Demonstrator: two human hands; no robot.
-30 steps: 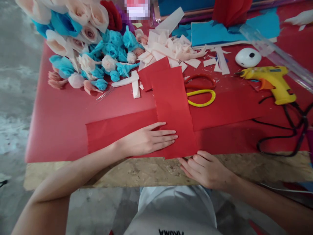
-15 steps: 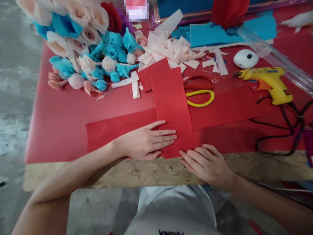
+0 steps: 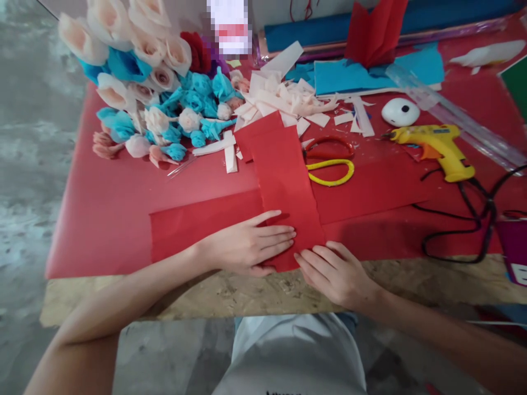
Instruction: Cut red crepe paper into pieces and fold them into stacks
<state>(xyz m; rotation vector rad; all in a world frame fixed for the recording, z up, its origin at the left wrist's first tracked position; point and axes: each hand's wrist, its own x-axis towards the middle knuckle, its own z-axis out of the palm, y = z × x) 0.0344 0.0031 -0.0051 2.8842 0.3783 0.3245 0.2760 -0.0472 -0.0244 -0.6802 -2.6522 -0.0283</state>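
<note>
A strip of red crepe paper point(image 3: 284, 181) lies nearly upright in the view, on top of other red sheets. My left hand point(image 3: 251, 244) rests flat on its lower left part, fingers stretched out. My right hand point(image 3: 335, 271) has curled fingers at the strip's lower right corner, by the table edge, and grips the paper there; the thumb is mostly hidden. Under the strip's right edge sit scissors with one red and one yellow handle loop point(image 3: 332, 173); their blades are covered by the paper.
Paper flowers point(image 3: 156, 104) in peach, blue and red crowd the back left. Pale paper scraps point(image 3: 284, 99) lie behind the strip. On the right are a yellow glue gun point(image 3: 447, 145) with a black cord, a white round object point(image 3: 400, 112) and clear plastic sleeves point(image 3: 461, 109).
The view has shifted slightly, so the things on the right appear further left. Both hands stay on the red paper in nearly the same pose.
</note>
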